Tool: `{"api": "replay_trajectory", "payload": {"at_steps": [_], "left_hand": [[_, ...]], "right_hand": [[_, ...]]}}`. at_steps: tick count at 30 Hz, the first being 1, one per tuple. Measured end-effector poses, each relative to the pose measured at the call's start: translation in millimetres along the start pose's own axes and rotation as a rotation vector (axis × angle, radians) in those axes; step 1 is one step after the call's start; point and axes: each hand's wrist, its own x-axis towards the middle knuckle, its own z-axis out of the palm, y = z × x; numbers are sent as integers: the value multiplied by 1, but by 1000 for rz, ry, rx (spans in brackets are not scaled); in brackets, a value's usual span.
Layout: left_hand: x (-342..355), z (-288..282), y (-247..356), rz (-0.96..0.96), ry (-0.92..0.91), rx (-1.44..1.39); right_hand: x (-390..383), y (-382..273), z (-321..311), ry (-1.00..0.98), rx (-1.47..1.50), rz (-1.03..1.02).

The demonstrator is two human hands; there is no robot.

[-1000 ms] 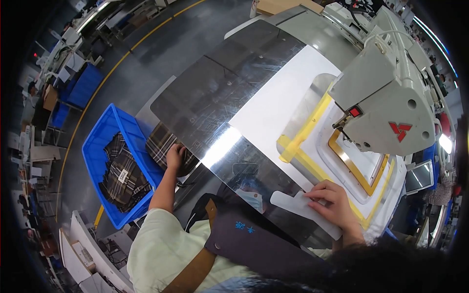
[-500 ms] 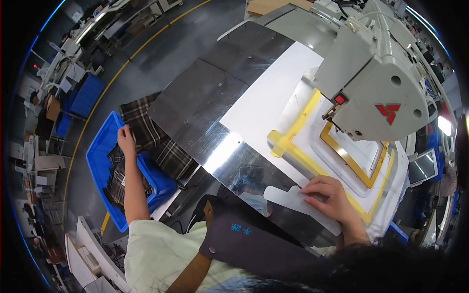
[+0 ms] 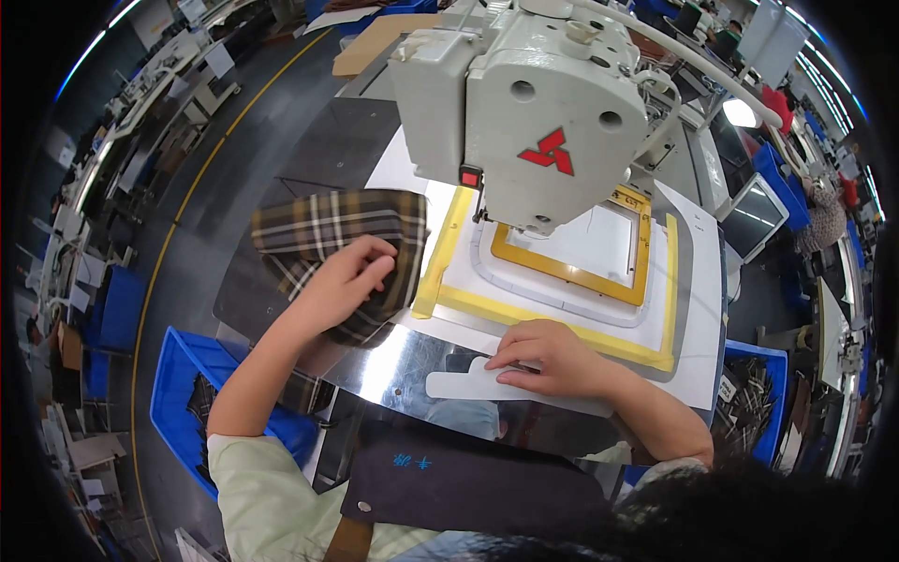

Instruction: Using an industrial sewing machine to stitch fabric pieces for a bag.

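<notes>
The left hand (image 3: pixel 345 286) clamps plaid cloth (image 3: pixel 337 217); rightward of that grip, the right hand (image 3: pixel 548 359) apparently pinches a white sheet (image 3: pixel 458 385).

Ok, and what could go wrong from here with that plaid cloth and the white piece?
The plaid cloth is folded up in the left grip, so it might crease. Its edge is right by the yellow tape and could snag there. The white piece, under the right grip, lies on shiny metal and might slip.
</notes>
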Motion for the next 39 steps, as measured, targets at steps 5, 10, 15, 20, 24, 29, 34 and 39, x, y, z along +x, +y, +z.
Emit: {"api": "replay_trajectory", "payload": {"at_steps": [5, 10, 15, 20, 24, 29, 34, 39], "left_hand": [[45, 0, 22, 280, 135, 500], [113, -12, 12, 555, 218, 597], [158, -20, 17, 506, -135, 619], [154, -20, 54, 147, -398, 516], [161, -41, 19, 300, -208, 389], [150, -35, 16, 306, -177, 401], [153, -5, 21, 328, -116, 388], [183, 9, -12, 708, -16, 656]], "right_hand": [[0, 2, -1, 17, 22, 7], [6, -8, -4, 24, 3, 121], [41, -5, -5, 82, -618, -148], [92, 17, 11, 213, -1164, -391], [118, 31, 23, 151, -1070, -421], [100, 36, 19, 109, -883, -341], [60, 35, 3, 97, -815, -249], [35, 27, -5, 147, -883, -205]]}}
